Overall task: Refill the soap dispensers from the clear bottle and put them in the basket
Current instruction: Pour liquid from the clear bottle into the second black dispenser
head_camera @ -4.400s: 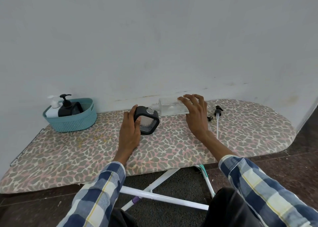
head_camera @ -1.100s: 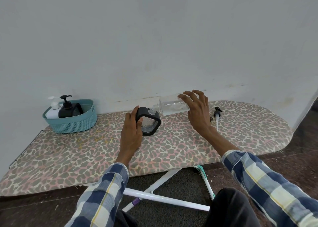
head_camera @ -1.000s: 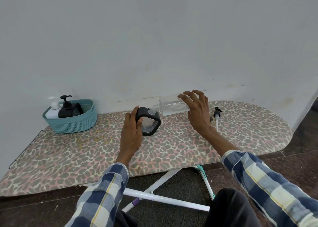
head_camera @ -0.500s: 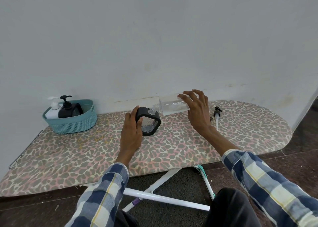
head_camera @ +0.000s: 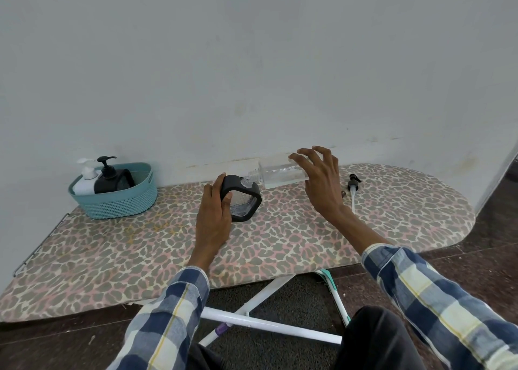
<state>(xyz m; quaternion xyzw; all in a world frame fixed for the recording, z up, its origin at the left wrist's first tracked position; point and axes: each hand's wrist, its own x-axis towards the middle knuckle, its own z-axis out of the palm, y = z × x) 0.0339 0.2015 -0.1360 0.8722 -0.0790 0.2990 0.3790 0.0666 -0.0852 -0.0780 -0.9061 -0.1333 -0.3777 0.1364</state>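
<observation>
A: Clear plastic bottle (head_camera: 281,172), tipped in right hand (head_camera: 322,184), fingers curled round it, neck at black square dispenser (head_camera: 241,198) gripped by left hand (head_camera: 214,215).

B: Pouring step. Next: level bottle, refit black pump (head_camera: 352,188).

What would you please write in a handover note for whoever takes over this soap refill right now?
Left hand grips the black-framed clear soap dispenser, tilted on the leopard-print ironing board.
Right hand holds the clear plastic bottle on its side, neck at the dispenser's opening.
Done: a white pump dispenser and a black pump dispenser stand in the teal woven basket.
Left: finish pouring, refit the black pump head lying right of the right hand, and put this dispenser in the basket.
</observation>
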